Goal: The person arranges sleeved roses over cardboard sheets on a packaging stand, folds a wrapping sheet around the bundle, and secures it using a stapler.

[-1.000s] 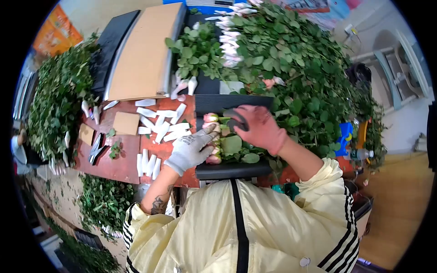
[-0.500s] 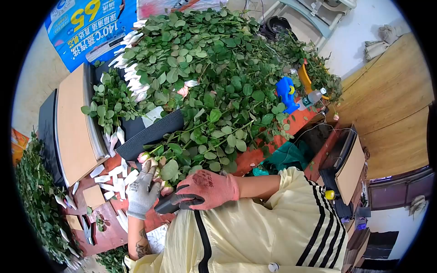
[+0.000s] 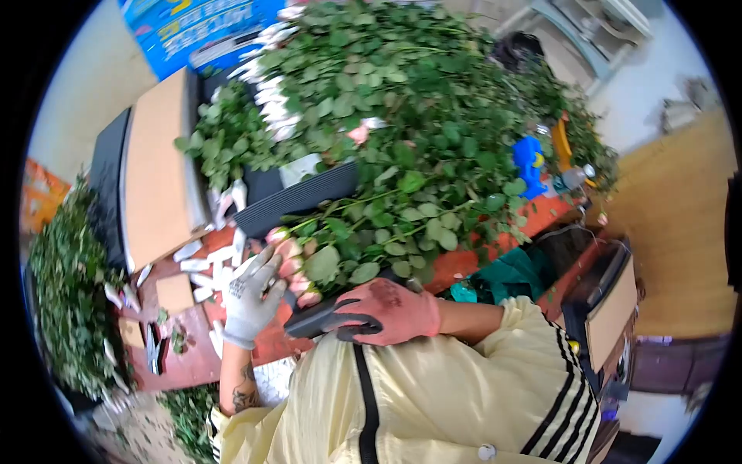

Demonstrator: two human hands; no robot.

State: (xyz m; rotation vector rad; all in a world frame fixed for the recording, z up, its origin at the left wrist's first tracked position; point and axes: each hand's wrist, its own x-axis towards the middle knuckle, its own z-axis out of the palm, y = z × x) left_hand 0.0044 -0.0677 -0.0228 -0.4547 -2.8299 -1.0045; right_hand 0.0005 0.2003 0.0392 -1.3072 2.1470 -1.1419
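A row of pink roses (image 3: 289, 259) lies with its leafy stems (image 3: 371, 247) between two black ridged edges of a holder (image 3: 297, 203). My left hand (image 3: 253, 298), in a white-grey glove, rests against the left side of the blooms with its fingers apart. In a red and black glove, my right hand (image 3: 379, 311) lies over the near black edge (image 3: 308, 320), its fingers wrapped round it. White sleeves (image 3: 220, 259) are scattered on the red table left of the blooms.
A large heap of leafy stems (image 3: 417, 100) covers the back. Cardboard sheets (image 3: 158, 170) stand at the left, with scissors (image 3: 154, 349) and a cardboard square (image 3: 175, 294) nearer. A blue tape dispenser (image 3: 529, 166) and a bottle (image 3: 573, 178) are at the right.
The view has swung to the right. My right hand has moved from the stems to the near black edge. My left hand has stayed by the blooms, its fingers now a little back from them.
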